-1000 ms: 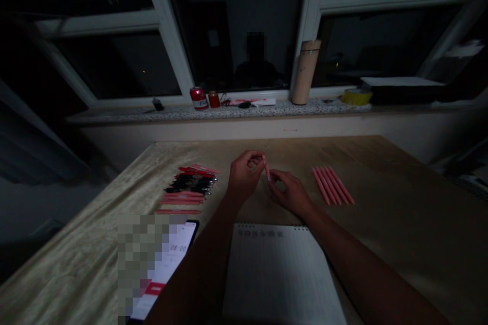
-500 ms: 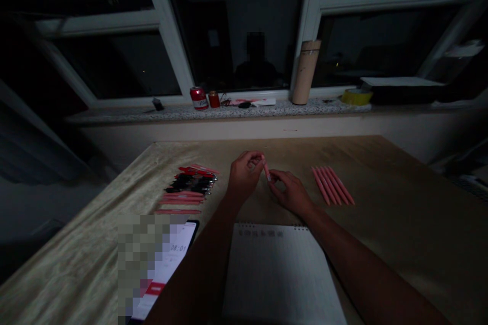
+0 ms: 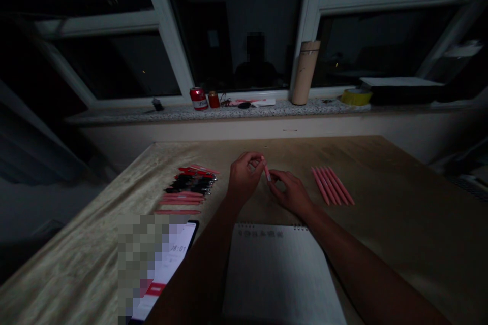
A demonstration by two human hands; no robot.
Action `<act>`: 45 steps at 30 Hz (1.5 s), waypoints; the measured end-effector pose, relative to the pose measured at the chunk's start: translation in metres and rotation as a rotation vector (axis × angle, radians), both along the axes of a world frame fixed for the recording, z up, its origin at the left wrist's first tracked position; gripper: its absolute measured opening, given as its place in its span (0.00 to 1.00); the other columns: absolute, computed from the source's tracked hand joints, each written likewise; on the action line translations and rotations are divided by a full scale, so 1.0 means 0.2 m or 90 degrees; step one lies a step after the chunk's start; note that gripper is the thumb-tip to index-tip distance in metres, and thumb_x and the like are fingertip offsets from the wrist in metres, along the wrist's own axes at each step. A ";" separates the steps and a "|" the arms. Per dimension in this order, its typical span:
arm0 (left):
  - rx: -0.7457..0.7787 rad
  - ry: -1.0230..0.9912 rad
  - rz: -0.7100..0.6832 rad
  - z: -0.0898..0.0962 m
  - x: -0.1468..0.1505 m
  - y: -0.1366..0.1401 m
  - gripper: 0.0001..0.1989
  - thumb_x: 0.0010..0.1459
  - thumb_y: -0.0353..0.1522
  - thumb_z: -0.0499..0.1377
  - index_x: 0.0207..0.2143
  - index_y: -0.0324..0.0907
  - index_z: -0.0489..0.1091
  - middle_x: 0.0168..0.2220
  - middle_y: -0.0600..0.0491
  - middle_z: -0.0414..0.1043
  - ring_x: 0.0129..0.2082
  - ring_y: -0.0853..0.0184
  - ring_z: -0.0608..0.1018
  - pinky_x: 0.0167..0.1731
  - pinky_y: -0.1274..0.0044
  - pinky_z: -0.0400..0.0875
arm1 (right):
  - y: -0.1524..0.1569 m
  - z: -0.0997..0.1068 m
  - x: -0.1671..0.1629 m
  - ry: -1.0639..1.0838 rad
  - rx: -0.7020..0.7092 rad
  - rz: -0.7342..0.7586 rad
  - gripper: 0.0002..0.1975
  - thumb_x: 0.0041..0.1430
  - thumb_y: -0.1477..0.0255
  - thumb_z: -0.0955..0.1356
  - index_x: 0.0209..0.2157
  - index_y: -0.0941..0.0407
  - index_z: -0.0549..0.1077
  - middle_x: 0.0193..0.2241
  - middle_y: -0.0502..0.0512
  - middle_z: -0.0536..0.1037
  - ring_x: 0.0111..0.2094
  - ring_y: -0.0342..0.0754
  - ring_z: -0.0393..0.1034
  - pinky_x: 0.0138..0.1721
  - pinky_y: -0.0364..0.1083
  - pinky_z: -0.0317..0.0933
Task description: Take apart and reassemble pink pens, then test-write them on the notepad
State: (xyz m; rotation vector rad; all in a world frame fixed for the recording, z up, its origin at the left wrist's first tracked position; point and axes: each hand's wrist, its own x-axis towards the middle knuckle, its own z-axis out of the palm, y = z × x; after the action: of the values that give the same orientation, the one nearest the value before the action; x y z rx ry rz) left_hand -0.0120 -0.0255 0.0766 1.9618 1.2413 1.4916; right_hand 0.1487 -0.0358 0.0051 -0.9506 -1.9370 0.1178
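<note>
Above the middle of the table, a pink pen [image 3: 267,171] is held at a steep slant. My left hand [image 3: 243,176] pinches its upper end between thumb and fingers. At its lower end, the fingertips of my right hand [image 3: 292,191] close on the pen, partly in shadow. To the right lie several pink pens [image 3: 332,186], side by side in a slanted row. Left of my hands is a group of pens: black pens [image 3: 190,183] in the middle, red pens [image 3: 190,170] behind them, and pink pens [image 3: 182,198] at the front.
A spiral notebook [image 3: 282,274] with handwriting at its top lies between my forearms. A lit phone [image 3: 173,259] lies left of my left forearm. On the windowsill stand a red can [image 3: 199,98], a small jar [image 3: 214,99], a tall tan cylinder [image 3: 306,73] and yellow tape [image 3: 356,97].
</note>
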 end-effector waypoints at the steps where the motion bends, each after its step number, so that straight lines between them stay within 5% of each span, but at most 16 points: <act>1: -0.001 0.003 0.000 0.00 0.00 0.00 0.07 0.53 0.31 0.59 0.35 0.39 0.72 0.32 0.52 0.74 0.31 0.71 0.74 0.34 0.80 0.67 | 0.00 0.00 0.00 0.002 0.000 -0.001 0.16 0.57 0.73 0.64 0.48 0.54 0.69 0.36 0.56 0.77 0.36 0.49 0.70 0.40 0.49 0.64; 20: -0.074 -0.024 -0.077 -0.01 0.01 0.00 0.08 0.54 0.31 0.58 0.36 0.38 0.72 0.34 0.51 0.76 0.34 0.69 0.77 0.37 0.78 0.69 | 0.00 0.00 0.00 0.007 0.000 0.003 0.15 0.57 0.73 0.65 0.47 0.55 0.68 0.36 0.56 0.77 0.36 0.49 0.70 0.40 0.49 0.65; 28: -0.076 0.020 -0.029 -0.05 0.02 0.01 0.08 0.49 0.33 0.62 0.32 0.39 0.71 0.31 0.53 0.75 0.30 0.71 0.76 0.34 0.79 0.70 | 0.00 -0.01 0.00 0.016 -0.001 -0.005 0.16 0.57 0.72 0.65 0.49 0.54 0.68 0.37 0.56 0.77 0.36 0.49 0.70 0.40 0.49 0.65; 37: -0.115 -0.007 -0.166 -0.04 0.02 0.01 0.07 0.54 0.30 0.56 0.35 0.39 0.72 0.33 0.51 0.76 0.34 0.69 0.77 0.38 0.78 0.71 | 0.00 -0.02 0.00 0.013 -0.004 -0.009 0.16 0.57 0.72 0.64 0.48 0.54 0.68 0.36 0.57 0.77 0.37 0.50 0.70 0.41 0.49 0.65; 45: -0.113 0.026 -0.073 -0.06 0.01 0.02 0.07 0.48 0.30 0.61 0.32 0.38 0.70 0.30 0.53 0.74 0.30 0.72 0.75 0.34 0.80 0.70 | 0.00 -0.01 0.00 0.003 0.008 -0.009 0.16 0.58 0.73 0.64 0.48 0.54 0.68 0.35 0.57 0.77 0.35 0.49 0.71 0.40 0.49 0.65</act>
State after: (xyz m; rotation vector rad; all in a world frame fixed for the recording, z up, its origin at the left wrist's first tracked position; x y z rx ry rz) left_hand -0.0091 -0.0208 0.0642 1.9196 1.2119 1.2469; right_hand 0.1493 -0.0359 0.0039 -0.9541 -1.9243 0.0989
